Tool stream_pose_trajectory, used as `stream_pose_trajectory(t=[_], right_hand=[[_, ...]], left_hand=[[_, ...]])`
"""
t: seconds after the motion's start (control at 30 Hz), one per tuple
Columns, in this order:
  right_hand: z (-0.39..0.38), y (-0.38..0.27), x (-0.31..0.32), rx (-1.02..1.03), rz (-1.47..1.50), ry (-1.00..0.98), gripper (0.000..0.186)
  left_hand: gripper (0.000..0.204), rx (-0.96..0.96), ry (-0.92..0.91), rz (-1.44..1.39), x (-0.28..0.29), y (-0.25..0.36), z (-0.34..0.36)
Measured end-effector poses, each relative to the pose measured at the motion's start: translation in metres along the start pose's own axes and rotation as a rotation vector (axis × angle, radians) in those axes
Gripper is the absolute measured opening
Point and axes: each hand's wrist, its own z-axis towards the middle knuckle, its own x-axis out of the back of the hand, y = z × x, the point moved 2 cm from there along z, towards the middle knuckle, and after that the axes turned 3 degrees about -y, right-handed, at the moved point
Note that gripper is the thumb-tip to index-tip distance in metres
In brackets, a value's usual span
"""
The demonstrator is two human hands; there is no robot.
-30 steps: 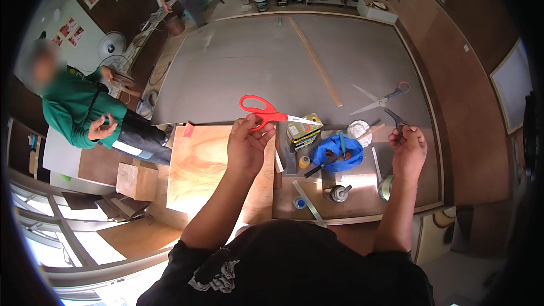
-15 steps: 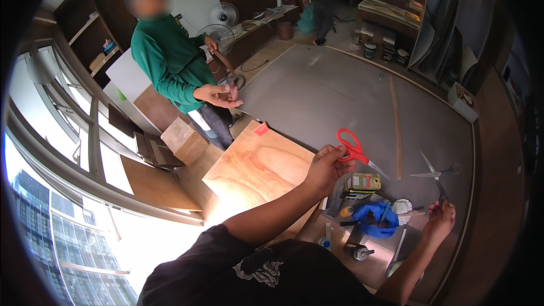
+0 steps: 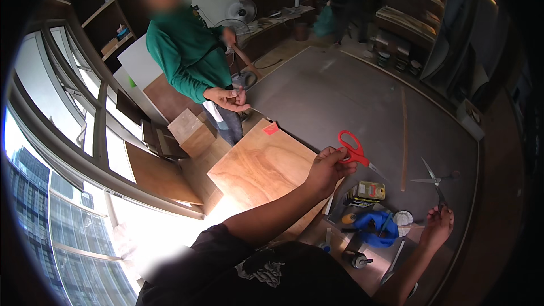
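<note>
A pair of red-handled scissors is held up in my left hand, fingers closed on one handle loop. Its blades point down and to the right. In my right hand I grip a dark-handled pair of scissors by one handle; its blades are spread apart. Both pairs are above the grey tabletop. Between my hands lie a blue bag, a yellow-topped can and a white round item.
A person in a green top stands across to the left, holding a brown strip. A plywood sheet lies near my left arm. A long thin wooden strip rests on the table. A fan stands at the back.
The view has shifted slightly, so the surroundings sit further right. Both hands keep hold of their scissors in nearly the same pose. The other person's hand has dropped a little.
</note>
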Motion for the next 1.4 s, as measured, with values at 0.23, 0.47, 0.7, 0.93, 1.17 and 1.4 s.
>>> stream_pose_trajectory(t=[0.23,0.47,0.7,0.93,1.17,1.4], right_hand=[[0.001,0.002,-0.025,-0.022,-0.010,-0.026,0.010],[-0.007,0.013,-0.078,-0.067,0.051,-0.166,0.011],[-0.040,0.050,-0.183,-0.233,0.156,-0.328,0.007],[-0.096,0.145,-0.344,-0.630,0.421,-0.489,0.008],[-0.166,0.227,-0.470,-0.797,0.436,-0.553,0.008],[-0.231,0.271,-0.543,-0.840,0.294,-0.595,0.011]], left_hand=[[0.018,-0.039,0.034,-0.022,0.013,0.018,0.000],[0.014,-0.096,0.119,-0.033,0.043,0.054,-0.019],[0.012,-0.143,0.150,-0.064,0.101,0.103,-0.045],[0.009,-0.159,0.264,-0.035,0.176,0.158,-0.081],[0.011,-0.151,0.404,-0.028,0.246,0.201,-0.127],[0.011,-0.259,0.433,-0.032,0.295,0.256,-0.167]])
